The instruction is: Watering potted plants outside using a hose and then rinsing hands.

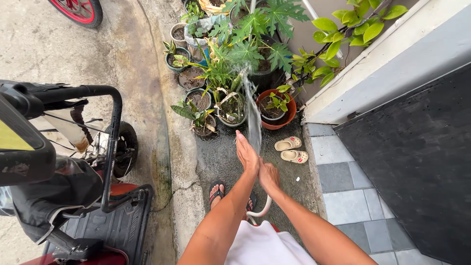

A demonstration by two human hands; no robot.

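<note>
My right hand [269, 177] gripped the white hose [260, 212], fingers closed round it. My left hand [247, 153] lay flat and open at the nozzle, fanning the water [253, 115] toward the potted plants [230, 105] beside the orange pot [277, 109].

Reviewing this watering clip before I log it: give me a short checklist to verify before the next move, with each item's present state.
1. Right hand grips the white hose: ok.
2. Left hand is open, shaping the water stream: ok.
3. Stream reaches the potted plants: ok.
4. Orange pot is getting water: cannot tell.
5. Small sandals are clear of the wet ground: not ok.
6. Parked scooter stays outside the spray: ok.
</note>
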